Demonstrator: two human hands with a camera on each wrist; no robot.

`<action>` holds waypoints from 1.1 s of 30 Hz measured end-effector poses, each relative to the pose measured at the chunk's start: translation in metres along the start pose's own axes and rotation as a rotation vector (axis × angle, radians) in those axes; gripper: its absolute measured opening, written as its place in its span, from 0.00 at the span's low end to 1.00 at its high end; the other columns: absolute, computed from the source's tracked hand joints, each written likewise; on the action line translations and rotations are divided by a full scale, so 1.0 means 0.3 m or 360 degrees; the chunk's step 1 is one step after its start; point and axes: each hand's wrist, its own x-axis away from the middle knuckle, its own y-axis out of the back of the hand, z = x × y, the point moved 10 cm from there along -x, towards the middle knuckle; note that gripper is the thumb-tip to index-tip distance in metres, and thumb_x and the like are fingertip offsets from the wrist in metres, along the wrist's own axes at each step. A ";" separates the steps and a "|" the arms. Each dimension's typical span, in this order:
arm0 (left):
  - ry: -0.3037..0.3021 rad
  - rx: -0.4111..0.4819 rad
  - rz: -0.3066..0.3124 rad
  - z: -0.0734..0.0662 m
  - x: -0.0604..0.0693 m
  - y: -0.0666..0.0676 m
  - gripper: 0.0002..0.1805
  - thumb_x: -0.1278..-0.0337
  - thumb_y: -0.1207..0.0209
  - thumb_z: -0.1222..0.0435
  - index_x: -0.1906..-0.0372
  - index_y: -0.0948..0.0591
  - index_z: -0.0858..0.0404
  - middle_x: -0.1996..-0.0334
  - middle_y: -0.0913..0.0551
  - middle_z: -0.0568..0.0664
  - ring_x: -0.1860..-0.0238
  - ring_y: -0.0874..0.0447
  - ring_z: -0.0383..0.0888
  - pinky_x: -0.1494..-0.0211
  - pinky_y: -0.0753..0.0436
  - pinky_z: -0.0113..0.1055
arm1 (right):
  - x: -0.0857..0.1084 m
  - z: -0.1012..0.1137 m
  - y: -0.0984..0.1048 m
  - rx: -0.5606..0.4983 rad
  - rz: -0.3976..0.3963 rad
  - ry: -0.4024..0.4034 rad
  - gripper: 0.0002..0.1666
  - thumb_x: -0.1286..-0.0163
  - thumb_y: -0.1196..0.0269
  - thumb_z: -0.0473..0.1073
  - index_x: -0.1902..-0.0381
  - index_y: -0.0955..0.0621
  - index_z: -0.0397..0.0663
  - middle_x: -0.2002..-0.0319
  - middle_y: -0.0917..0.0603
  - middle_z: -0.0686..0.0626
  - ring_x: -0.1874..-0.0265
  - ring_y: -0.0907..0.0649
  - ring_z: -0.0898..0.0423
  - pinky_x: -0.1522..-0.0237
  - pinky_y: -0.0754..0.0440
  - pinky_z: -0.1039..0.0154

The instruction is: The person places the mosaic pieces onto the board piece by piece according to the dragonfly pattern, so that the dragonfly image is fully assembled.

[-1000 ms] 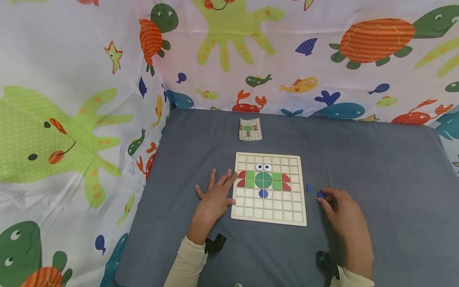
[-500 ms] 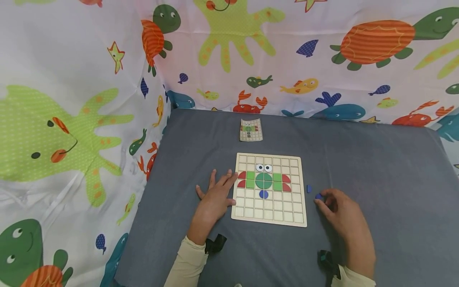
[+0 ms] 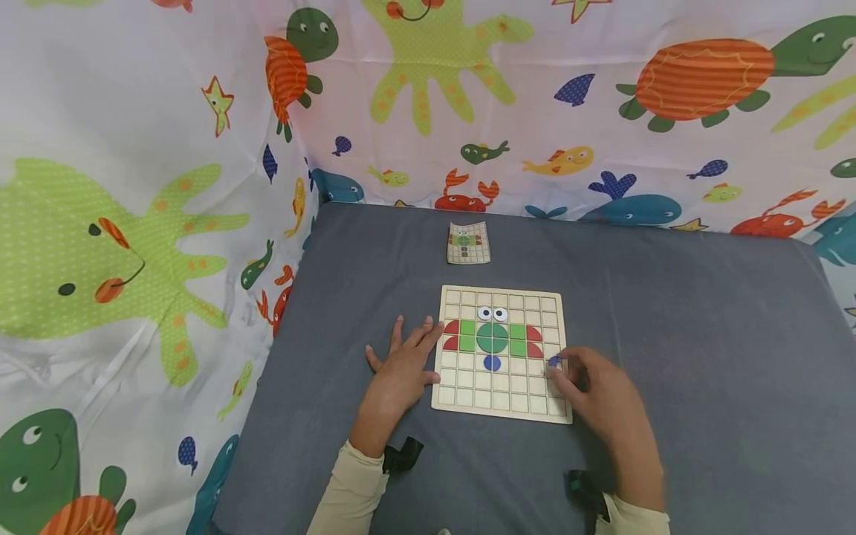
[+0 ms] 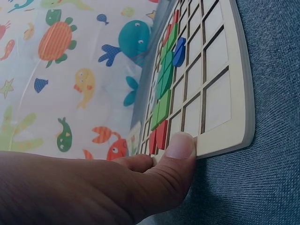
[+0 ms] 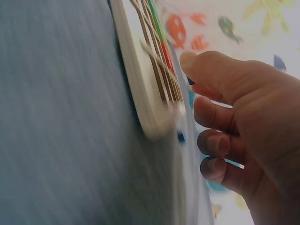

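A wooden grid board (image 3: 481,397) lies on the grey cloth. Red, light green, darker green and blue pieces, plus two white eye pieces (image 3: 493,313), form a figure on it. My left hand (image 3: 397,375) rests at its left edge with fingers spread; in the left wrist view the thumb (image 4: 180,150) touches the rim near a corner. Between thumb and index finger my right hand (image 3: 598,394) pinches a small blue piece (image 3: 553,361) above the board's right side. Another blue piece (image 5: 181,137) lies beyond the board's corner in the right wrist view, hidden in the head view.
A small pattern card (image 3: 468,243) showing a similar figure lies behind the board. Patterned sea-animal curtains (image 3: 414,171) hang along the back and left of the grey-covered table (image 3: 722,357).
Carrying the pinched blue piece, my right hand has moved left from the cloth to over the board's right edge. It now covers the second blue piece. The left hand stays put.
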 end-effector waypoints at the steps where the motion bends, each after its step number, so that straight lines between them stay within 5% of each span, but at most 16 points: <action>1: -0.0002 0.0001 -0.0002 -0.001 0.000 0.000 0.50 0.40 0.28 0.61 0.14 0.39 0.47 0.15 0.43 0.46 0.14 0.66 0.62 0.33 0.62 0.89 | -0.003 0.017 -0.016 -0.0006 0.0020 0.0017 0.17 0.31 0.25 0.49 0.49 0.16 0.50 0.72 0.23 0.57 0.77 0.29 0.61 0.75 0.34 0.64; 16: -0.0032 0.0009 -0.0025 -0.010 0.008 0.009 0.50 0.41 0.27 0.61 0.15 0.38 0.47 0.15 0.42 0.47 0.14 0.65 0.64 0.34 0.61 0.90 | -0.001 0.246 -0.196 -0.0049 0.0172 0.0239 0.20 0.36 0.21 0.55 0.51 0.14 0.56 0.75 0.26 0.63 0.78 0.28 0.66 0.74 0.29 0.66; 33: -0.0034 0.0005 -0.0010 -0.011 0.005 0.007 0.50 0.40 0.28 0.61 0.15 0.39 0.47 0.15 0.42 0.47 0.14 0.66 0.63 0.33 0.62 0.90 | 0.001 0.257 -0.210 0.0016 0.0203 0.0224 0.22 0.36 0.21 0.56 0.48 0.12 0.57 0.76 0.29 0.63 0.80 0.31 0.65 0.75 0.33 0.65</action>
